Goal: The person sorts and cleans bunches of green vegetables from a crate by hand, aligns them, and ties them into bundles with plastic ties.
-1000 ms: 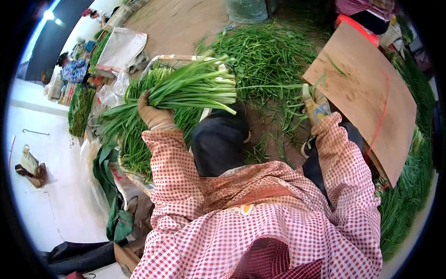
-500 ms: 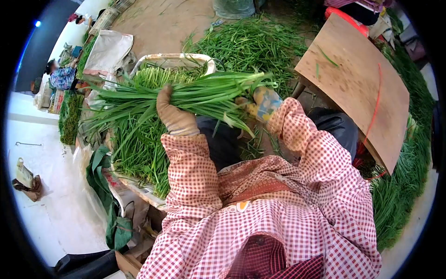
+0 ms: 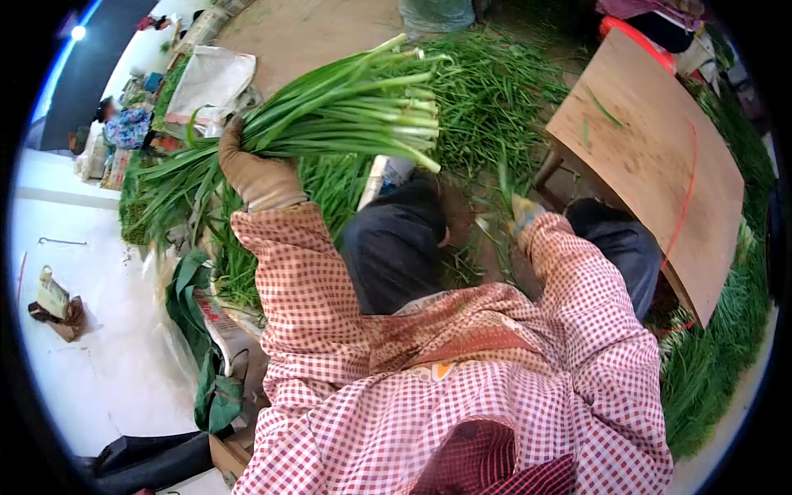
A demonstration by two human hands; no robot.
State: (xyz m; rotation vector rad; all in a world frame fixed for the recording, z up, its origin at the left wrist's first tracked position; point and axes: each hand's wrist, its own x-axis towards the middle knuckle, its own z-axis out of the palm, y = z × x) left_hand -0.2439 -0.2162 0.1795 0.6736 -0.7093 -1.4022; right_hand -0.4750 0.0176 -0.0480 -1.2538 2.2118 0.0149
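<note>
Your left hand (image 3: 257, 172) grips the green bunch (image 3: 346, 107): gently, pale ends (image 3: 423, 121) level! Right hand (image 3: 526, 213)? Can't tell its grip.

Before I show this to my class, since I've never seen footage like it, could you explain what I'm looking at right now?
There is no machine here, just a person in a checked top. Every picture comes from one camera worn on the head, looking forward and down. The gloved left hand grips a bunch of long green stalks, pale ends toward the picture's right. The right hand is lower, beside some green leaves; whether it holds them, I can't tell. On the wooden board lie leaf scraps and a red string. Beyond the knees, loose greens are heaped on the floor.
</note>
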